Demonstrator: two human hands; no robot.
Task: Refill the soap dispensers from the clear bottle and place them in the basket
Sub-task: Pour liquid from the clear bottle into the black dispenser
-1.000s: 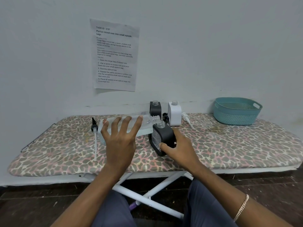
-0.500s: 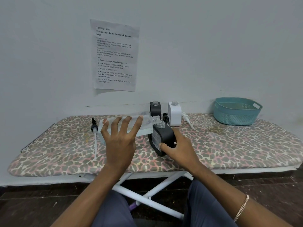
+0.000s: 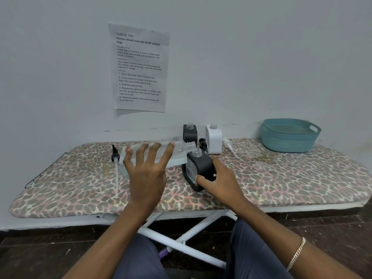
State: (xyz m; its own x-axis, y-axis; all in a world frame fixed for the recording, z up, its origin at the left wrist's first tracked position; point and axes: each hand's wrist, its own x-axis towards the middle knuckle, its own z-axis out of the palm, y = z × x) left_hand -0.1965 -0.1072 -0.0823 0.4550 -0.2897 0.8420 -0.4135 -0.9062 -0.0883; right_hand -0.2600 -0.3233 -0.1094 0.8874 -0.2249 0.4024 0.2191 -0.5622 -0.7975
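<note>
**Pour position: bottle neck at dispenser mouth**

1. Left hand. My left hand [image 3: 148,174] grips the clear bottle [image 3: 178,156] from above. The four fingers are spread and curved over its side; the thumb is hidden behind the hand. The bottle lies almost level above the ironing board [image 3: 281,184], with its open neck pointing right.

2. Right hand. My right hand [image 3: 220,183] holds the black dispenser [image 3: 200,165]. The thumb presses its front face and the fingers wrap the far side. The dispenser is tilted left, its base on the cover and its open mouth just under the bottle neck. I cannot tell whether the two rims touch.

3. Back row. A second black dispenser [image 3: 190,133] and a white dispenser [image 3: 213,138] stand upright beside each other at the wall edge, both uncapped. A second black pump [image 3: 203,142] lies between them. A white pump [image 3: 227,143] lies just right of the white dispenser.

4. Left side. A black pump [image 3: 115,156] lies near the bottle's base, its tube running toward the near edge.

5. Room to move. The basket [image 3: 289,137] sits at the far right, against the wall. A wide stretch of cover lies between my right hand and the basket. The black dispenser stands back from the near edge.
</note>
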